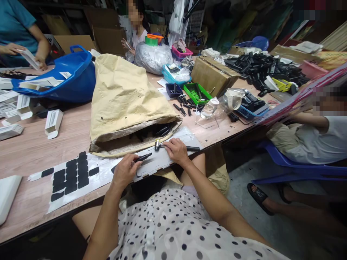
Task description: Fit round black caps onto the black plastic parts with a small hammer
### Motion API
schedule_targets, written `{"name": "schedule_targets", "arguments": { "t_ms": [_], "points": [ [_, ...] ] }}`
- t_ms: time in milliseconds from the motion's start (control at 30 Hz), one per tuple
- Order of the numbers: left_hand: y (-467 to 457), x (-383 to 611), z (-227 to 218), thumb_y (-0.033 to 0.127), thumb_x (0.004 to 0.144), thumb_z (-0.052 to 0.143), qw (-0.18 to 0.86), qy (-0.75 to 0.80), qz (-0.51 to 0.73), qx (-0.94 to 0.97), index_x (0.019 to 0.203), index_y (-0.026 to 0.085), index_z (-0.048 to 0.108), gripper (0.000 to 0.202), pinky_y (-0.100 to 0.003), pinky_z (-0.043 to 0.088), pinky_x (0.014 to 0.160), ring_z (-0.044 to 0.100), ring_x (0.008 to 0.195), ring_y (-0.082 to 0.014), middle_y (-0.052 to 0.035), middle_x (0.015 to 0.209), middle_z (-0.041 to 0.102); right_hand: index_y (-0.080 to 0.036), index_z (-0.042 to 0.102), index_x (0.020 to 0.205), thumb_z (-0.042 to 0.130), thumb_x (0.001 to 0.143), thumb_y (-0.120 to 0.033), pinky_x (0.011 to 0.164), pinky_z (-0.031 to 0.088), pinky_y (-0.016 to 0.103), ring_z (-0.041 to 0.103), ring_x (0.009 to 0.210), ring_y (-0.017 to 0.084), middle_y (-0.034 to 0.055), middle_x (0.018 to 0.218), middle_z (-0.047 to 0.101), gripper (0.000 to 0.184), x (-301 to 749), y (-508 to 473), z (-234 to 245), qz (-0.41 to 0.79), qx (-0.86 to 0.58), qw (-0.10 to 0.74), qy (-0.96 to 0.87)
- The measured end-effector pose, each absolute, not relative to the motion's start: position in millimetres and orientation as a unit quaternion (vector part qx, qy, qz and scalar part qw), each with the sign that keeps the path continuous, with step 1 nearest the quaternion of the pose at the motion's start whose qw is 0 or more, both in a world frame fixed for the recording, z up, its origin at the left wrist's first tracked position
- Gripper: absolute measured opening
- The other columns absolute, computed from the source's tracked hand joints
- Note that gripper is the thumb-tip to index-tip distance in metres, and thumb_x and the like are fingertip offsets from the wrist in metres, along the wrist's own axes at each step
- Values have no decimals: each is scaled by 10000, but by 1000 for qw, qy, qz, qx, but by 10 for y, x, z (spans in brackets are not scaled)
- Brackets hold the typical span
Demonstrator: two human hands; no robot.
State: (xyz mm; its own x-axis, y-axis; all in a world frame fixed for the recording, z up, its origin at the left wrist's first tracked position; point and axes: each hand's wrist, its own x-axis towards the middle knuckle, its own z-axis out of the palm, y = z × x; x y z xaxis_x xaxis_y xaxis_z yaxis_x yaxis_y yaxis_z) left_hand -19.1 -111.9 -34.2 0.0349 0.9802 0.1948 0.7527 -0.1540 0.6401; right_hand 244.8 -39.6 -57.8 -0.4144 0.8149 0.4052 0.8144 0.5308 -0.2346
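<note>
My left hand (125,169) is closed round a slim black pen-like part (143,157), whose pointed end sticks out to the right. My right hand (176,151) grips a small hammer (157,145) near its head. The hammer has a silver head with a yellowish face, and its black handle passes beneath the hand to the right. Both hands are over a pale grey board (151,166) along the table's front edge. Just behind them, a large cream sack (119,97) lies with its mouth towards me, dark parts showing inside.
A sheet of black stickers (72,177) lies to the left. Beyond it are white boxes (53,122) and a blue basin (73,79). A green tray (197,93), loose black parts and a clear jar (209,108) stand at right. Other people sit around the table.
</note>
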Motion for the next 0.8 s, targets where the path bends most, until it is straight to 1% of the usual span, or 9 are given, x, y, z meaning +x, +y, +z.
{"name": "schedule_targets", "arguments": {
  "t_ms": [133,233,433,533,700,800],
  "points": [
    [-1085,-166,-406,368,857,608,198,618,302,699,911,244,687,157,-309,509,733,614,785,-200,-26,887,673,-268,738,1148,576,964,-245,775,398,324,503,884,225,62,913,618,246,2447,-396,-573,2,-487,241,-840],
    [-1046,-165,-409,371,850,626,203,601,314,706,920,244,701,162,-326,514,757,620,834,-217,-33,885,675,-276,737,1154,574,965,-247,777,400,326,503,888,226,62,914,616,251,2446,-395,-578,6,-489,240,-839],
    [-996,-156,-417,370,813,684,226,590,329,702,876,238,731,153,-328,506,748,612,802,-210,-25,821,664,-271,738,1155,557,976,-248,789,405,327,503,887,224,64,928,622,256,2450,-400,-596,6,-487,245,-838],
    [-975,-152,-429,370,803,688,238,601,337,685,860,237,739,154,-324,503,745,612,785,-203,-22,818,663,-268,739,1155,564,977,-252,787,410,321,507,881,221,63,919,624,250,2463,-385,-592,2,-483,246,-840],
    [-964,-142,-427,379,788,694,255,613,341,666,874,235,749,177,-313,489,700,605,763,-197,-18,816,660,-268,743,1113,584,966,-239,752,424,307,537,864,218,58,887,631,219,2447,-380,-507,6,-482,236,-844],
    [-965,-133,-442,375,790,694,260,613,343,662,879,237,754,174,-315,486,706,609,778,-199,-19,820,661,-267,721,1168,538,990,-240,765,462,281,582,880,202,57,930,643,256,2350,-479,-408,31,-481,264,-835]
  ]
}}
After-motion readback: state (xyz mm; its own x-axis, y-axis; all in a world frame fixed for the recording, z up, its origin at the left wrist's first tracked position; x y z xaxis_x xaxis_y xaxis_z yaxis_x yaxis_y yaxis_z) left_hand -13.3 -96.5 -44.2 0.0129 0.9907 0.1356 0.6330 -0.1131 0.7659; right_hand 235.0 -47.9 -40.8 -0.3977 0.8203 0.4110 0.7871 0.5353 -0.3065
